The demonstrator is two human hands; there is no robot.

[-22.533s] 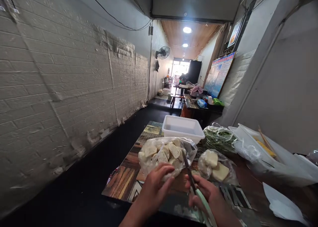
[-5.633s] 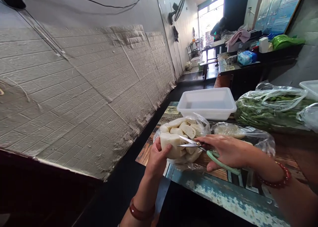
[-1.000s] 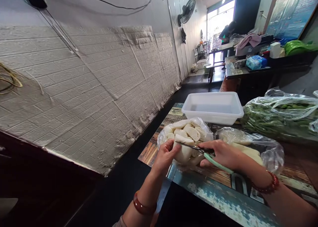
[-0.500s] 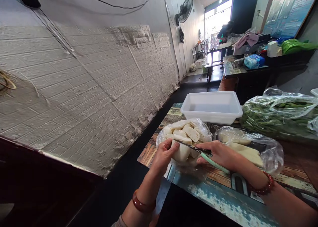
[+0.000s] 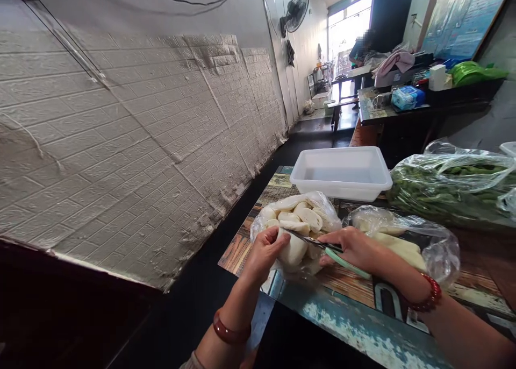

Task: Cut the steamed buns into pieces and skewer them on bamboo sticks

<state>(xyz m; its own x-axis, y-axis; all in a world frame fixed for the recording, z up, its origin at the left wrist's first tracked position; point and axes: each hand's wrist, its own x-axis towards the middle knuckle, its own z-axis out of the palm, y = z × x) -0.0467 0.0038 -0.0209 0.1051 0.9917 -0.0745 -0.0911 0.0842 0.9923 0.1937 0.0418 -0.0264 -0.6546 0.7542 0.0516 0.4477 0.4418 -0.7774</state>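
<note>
My left hand [image 5: 261,257] pinches a thick white dough-like roll [image 5: 292,252] at its left side. My right hand [image 5: 351,248] is wrapped round scissors [image 5: 347,263] with pale green handles. Their blades point left and lie across the top of the roll, near my left thumb. Beneath and behind the roll, an open clear plastic bag [image 5: 262,218] holds several cut white slices [image 5: 309,218]. Right of it, partly behind my right forearm, a second clear bag [image 5: 441,245] contains longer uncut white pieces [image 5: 397,249].
A white plastic tub [image 5: 341,189] stands at the table's back edge. Green vegetables [image 5: 447,189] fill a clear bag to the right. The wooden-patterned table [image 5: 237,250] ends near a textured wall [image 5: 161,143] at left. Farther back are a cluttered table [image 5: 371,108] and a person [image 5: 358,54].
The whole view has shifted slightly. Both hands keep their hold on the roll and the scissors, whose blades stay at the top of the roll with little visible change.
</note>
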